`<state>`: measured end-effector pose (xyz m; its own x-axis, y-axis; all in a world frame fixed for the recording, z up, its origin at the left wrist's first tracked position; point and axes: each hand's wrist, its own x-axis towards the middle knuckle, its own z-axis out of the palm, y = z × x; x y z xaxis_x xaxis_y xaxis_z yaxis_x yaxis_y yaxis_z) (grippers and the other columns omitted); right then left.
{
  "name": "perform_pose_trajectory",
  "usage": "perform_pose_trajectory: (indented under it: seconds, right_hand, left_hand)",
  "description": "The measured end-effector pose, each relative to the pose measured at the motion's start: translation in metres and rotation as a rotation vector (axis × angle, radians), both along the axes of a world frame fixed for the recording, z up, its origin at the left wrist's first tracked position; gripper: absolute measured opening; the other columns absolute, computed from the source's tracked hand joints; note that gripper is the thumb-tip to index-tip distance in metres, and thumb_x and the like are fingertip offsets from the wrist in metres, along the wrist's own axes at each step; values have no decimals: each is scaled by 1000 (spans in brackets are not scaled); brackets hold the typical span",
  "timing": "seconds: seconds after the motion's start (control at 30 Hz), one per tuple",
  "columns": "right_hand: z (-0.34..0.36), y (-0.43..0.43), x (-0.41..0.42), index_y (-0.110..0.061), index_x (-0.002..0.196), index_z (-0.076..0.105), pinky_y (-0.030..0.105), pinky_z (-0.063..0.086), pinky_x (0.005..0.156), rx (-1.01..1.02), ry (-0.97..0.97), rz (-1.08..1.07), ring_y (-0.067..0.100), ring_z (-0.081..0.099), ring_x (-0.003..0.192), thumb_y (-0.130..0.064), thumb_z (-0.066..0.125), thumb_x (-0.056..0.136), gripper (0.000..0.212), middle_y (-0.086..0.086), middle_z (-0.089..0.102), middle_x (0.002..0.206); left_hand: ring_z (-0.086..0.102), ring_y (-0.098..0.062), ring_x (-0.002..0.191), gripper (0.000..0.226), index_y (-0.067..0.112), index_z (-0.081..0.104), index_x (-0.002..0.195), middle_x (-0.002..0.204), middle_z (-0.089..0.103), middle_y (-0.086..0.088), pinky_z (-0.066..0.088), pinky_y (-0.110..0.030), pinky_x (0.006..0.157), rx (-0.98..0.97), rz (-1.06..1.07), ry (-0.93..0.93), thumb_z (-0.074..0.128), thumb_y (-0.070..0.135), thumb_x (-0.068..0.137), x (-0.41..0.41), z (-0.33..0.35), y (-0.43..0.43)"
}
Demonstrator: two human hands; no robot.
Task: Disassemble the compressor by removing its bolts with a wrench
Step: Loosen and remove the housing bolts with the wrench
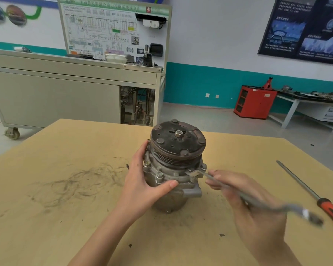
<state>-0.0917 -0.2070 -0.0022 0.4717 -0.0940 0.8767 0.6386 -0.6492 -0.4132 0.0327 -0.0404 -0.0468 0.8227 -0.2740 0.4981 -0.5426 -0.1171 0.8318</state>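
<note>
Dark scuff marks (79, 185) smear the left part of the table (46, 237). Just right of them the left hand (142, 181) grips the compressor (173, 164), thumb across its front and fingers round its far side. The compressor stands upright near the middle of the table, toward the far edge, pulley uppermost with a centre nut (178, 133). Flange bolts (159, 174) ring the housing below the pulley and look seated.

The right hand (254, 212), motion-blurred, is closed round the wrench (238, 194), whose open end sits at a bolt on the flange's right front. I judge the step to be loosening that bolt. The next move calls for the end seated square on the head, a swing while the left hand steadies the body, then the remaining bolts.

A screwdriver (315, 198) with a red-and-black handle lies by the right edge.

On the wiring board (113, 31) behind, only "HV" reads; the rest is too blurred.
</note>
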Motion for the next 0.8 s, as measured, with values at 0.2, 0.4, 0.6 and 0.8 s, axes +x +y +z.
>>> perform_pose_trajectory:
  seconds: [0.2, 0.4, 0.6, 0.8]
  right_hand:
    - [-8, 13, -11, 2, 80, 75, 22, 53, 61, -573, -251, -413, 14, 71, 75, -26, 48, 98, 43, 13, 71, 94]
    - [-12, 21, -12, 1, 80, 75, 22, 51, 62, -554, -236, -482, 14, 71, 74, -27, 46, 99, 45, 12, 72, 95]
    - [-18, 28, -16, -4, 81, 76, 18, 48, 56, -595, -183, -539, 11, 70, 66, -29, 43, 100, 45, 6, 73, 97]
    - [-25, 11, -4, -19, 75, 69, 28, 57, 66, 496, 20, 111, 23, 71, 75, -8, 43, 95, 34, 6, 71, 91]
  left_hand:
    - [30, 28, 121, 94, 63, 19, 129, 134, 30, 41, 25, 7, 90, -4, -4, -4, 72, 69, 51, 0, 0, 0]
    - [32, 23, 124, 94, 65, 17, 128, 133, 30, 44, 28, 3, 95, 2, -4, -1, 72, 70, 51, 0, 1, 0]
    - [31, 23, 125, 95, 60, 19, 130, 136, 31, 40, 26, 4, 96, -2, -9, -10, 72, 69, 52, 0, 1, 0]
    - [32, 23, 125, 94, 65, 18, 128, 133, 30, 45, 29, -1, 97, -5, -9, 4, 72, 68, 51, -1, 1, 0]
